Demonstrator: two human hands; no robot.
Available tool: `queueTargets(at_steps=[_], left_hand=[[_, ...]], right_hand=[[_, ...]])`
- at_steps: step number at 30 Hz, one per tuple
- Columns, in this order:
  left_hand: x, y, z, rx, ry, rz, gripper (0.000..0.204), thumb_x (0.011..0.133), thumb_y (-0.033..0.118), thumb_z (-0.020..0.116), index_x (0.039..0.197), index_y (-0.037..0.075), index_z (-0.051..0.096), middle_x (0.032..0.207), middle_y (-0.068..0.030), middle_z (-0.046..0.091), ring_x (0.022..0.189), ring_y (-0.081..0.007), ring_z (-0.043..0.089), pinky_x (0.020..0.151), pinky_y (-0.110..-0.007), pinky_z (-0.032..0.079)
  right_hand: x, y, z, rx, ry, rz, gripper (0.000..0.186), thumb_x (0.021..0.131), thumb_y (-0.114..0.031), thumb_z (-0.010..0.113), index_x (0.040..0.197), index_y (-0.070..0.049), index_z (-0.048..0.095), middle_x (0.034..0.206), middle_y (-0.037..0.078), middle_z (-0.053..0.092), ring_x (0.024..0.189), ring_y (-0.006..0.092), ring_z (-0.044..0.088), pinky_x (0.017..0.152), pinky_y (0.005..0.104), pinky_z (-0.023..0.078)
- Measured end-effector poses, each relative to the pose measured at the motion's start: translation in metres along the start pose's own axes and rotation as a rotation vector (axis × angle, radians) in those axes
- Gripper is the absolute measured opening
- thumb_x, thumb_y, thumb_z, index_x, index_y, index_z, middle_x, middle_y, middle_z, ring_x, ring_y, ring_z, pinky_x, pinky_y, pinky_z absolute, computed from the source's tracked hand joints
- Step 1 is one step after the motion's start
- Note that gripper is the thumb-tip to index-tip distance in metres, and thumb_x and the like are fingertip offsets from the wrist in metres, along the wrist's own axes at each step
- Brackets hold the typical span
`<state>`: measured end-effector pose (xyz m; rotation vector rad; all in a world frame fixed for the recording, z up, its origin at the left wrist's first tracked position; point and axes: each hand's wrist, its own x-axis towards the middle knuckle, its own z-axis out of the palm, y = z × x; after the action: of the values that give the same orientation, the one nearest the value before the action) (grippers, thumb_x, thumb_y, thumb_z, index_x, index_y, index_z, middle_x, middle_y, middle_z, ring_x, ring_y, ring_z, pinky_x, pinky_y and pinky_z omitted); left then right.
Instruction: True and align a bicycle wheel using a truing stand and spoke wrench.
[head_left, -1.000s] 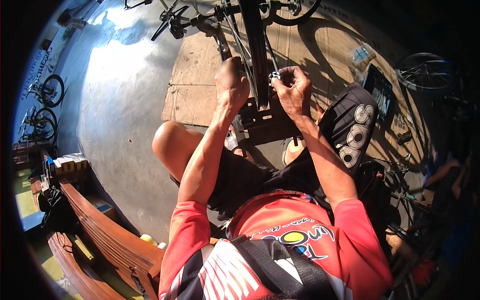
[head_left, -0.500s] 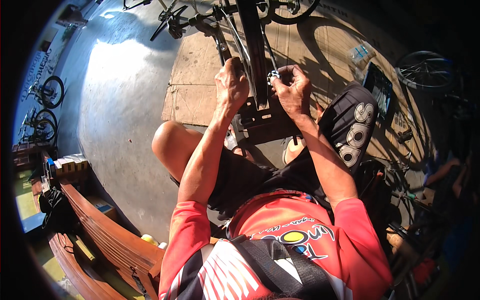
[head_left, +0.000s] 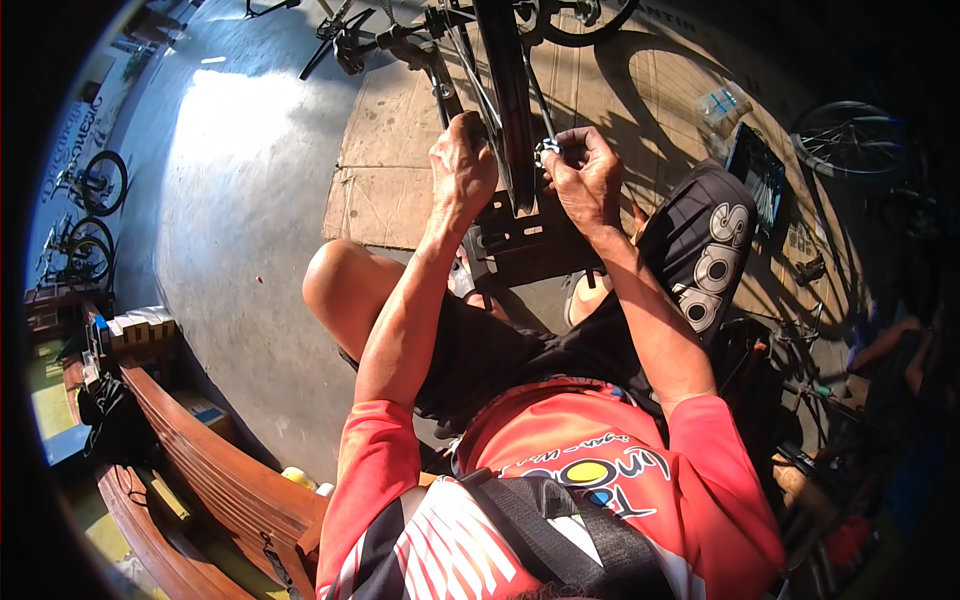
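A bicycle wheel (head_left: 516,110) with a dark tyre stands upright between my two hands, inside a frame with thin stays. My left hand (head_left: 463,172) is closed at the lower end of the left stay (head_left: 441,90); its fingers hide whatever they grip. At the end of the right stay (head_left: 537,92), my right hand (head_left: 588,182) pinches a small shiny metal part (head_left: 547,150) between thumb and fingers. Below the tyre is a dark slotted metal stand (head_left: 520,238), between my feet.
Flattened cardboard (head_left: 385,185) covers the floor under the bicycle. On the right lie a clear plastic bag (head_left: 722,104), a dark tray (head_left: 757,170) and a loose wheel (head_left: 850,140). A wooden bench (head_left: 215,455) stands at lower left, with parked bicycles (head_left: 100,185) beyond it.
Both hands keep nearly the same place and grip. The wheel and frame show no clear movement.
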<state>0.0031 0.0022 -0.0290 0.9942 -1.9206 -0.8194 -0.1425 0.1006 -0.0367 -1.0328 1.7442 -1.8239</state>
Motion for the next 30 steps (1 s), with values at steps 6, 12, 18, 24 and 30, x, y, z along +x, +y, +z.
queueTargets(at_steps=[6,12,18,24,30], left_hand=[[0.000,-0.002,0.001,0.027,0.011,0.005,0.024,0.083,0.001,0.063,0.107,-0.003,0.063,0.098,-0.0251,0.071,0.093,-0.0434,0.069,0.082,-0.047,0.054],[0.001,-0.004,0.001,0.001,-0.025,-0.052,0.026,0.083,0.001,0.064,0.109,-0.003,0.063,0.100,-0.0255,0.071,0.095,-0.0433,0.069,0.083,-0.047,0.055],[0.002,0.002,-0.002,0.012,-0.044,-0.058,0.026,0.085,0.002,0.062,0.110,-0.003,0.065,0.101,-0.0265,0.071,0.098,-0.0433,0.069,0.085,-0.046,0.055],[0.002,0.011,-0.004,0.034,-0.134,-0.107,0.030,0.084,0.002,0.057,0.113,-0.004,0.065,0.103,-0.0275,0.071,0.101,-0.0428,0.069,0.087,-0.045,0.054],[0.002,0.008,-0.002,0.056,-0.132,-0.117,0.034,0.082,-0.001,0.054,0.114,-0.005,0.065,0.105,-0.0277,0.071,0.104,-0.0429,0.069,0.090,-0.044,0.054]], right_hand=[[0.000,-0.004,0.000,-0.015,-0.009,0.055,0.013,0.082,-0.008,0.073,0.088,-0.003,0.063,0.069,0.004,0.068,0.062,0.0107,0.065,0.058,0.0272,0.051],[-0.001,-0.008,0.000,0.001,-0.022,0.044,0.014,0.082,-0.008,0.073,0.090,-0.002,0.062,0.073,0.005,0.069,0.065,0.0100,0.065,0.061,0.0271,0.052],[-0.001,-0.006,0.000,0.030,-0.030,0.091,0.015,0.082,-0.007,0.073,0.090,-0.001,0.061,0.073,0.005,0.069,0.067,0.0109,0.065,0.062,0.0275,0.052],[0.002,0.003,0.000,-0.062,0.003,-0.015,0.015,0.081,-0.007,0.074,0.090,-0.001,0.062,0.073,0.006,0.068,0.067,0.0116,0.065,0.063,0.0282,0.052],[0.001,0.003,0.001,-0.042,0.013,-0.005,0.016,0.080,-0.006,0.075,0.089,-0.001,0.063,0.073,0.005,0.068,0.066,0.0110,0.064,0.063,0.0284,0.052]])
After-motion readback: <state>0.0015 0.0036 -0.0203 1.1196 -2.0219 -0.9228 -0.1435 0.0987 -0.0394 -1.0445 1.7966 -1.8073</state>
